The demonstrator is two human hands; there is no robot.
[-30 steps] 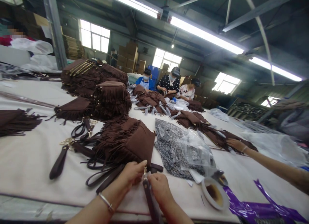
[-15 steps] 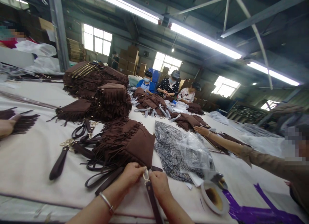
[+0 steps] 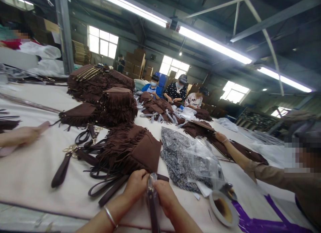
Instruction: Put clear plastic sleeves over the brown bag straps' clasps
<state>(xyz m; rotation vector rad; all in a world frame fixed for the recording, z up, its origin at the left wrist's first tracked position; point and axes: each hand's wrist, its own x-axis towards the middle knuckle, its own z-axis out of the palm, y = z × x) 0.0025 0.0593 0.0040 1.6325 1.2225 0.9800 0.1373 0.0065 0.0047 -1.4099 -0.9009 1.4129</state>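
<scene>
A dark brown wrist strap (image 3: 153, 211) hangs toward me at the front of the table, its metal clasp (image 3: 150, 184) at the top. Something clear, apparently a plastic sleeve, covers the clasp. My left hand (image 3: 136, 185) pinches at the clasp from the left, fingers closed. On the other side my right hand (image 3: 164, 192) is closed too, its thumb against the clear covering. Just beyond my hands lies a brown fringed bag (image 3: 146, 149). More wrist straps (image 3: 61, 169) with gold-coloured clasps lie to the left. My fingers partly hide the clasp.
Stacked brown fringed bags (image 3: 117, 99) stand behind. Black-and-white patterned material (image 3: 175, 156) under clear plastic lies right of the bag, near a tape roll (image 3: 224, 208) and purple tape (image 3: 265, 223). Co-workers' hands reach in at left (image 3: 27, 136) and right (image 3: 222, 138).
The clear covering now sits over the clasp, and the strap hangs straighter between my hands. The left co-worker's hand moved the dark fringe away; the right one lifts a brown piece.
</scene>
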